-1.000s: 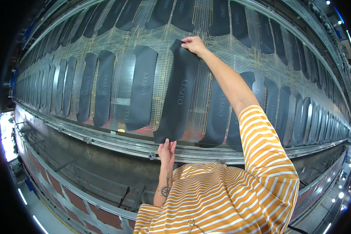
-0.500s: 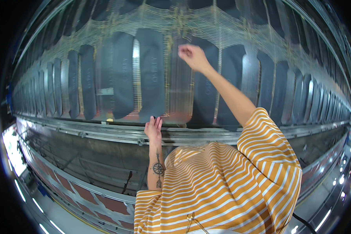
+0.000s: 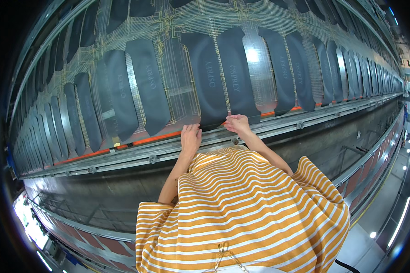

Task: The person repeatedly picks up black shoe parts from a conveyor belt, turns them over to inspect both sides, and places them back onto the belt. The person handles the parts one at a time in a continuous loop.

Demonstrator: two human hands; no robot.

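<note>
My left hand is at the front edge of a long dark charcoal panel with pale lettering, its fingers curled at the panel's lower left corner. To the right, my right hand has its fingertips pinched at that front edge, near the seam with a second dark panel. Both panels lie side by side on a glassy, grid-lined bed. Exactly what lies under my fingertips is partly hidden.
Several similar dark panels stretch in rows left and right along the bed. A metal rail with knobs and an orange strip run along the near edge. Below is a railing beside a lower gap.
My right hand has come down from the panel's far end to the front edge, beside my left hand. The panel it held now lies on the bed. My view has turned.
</note>
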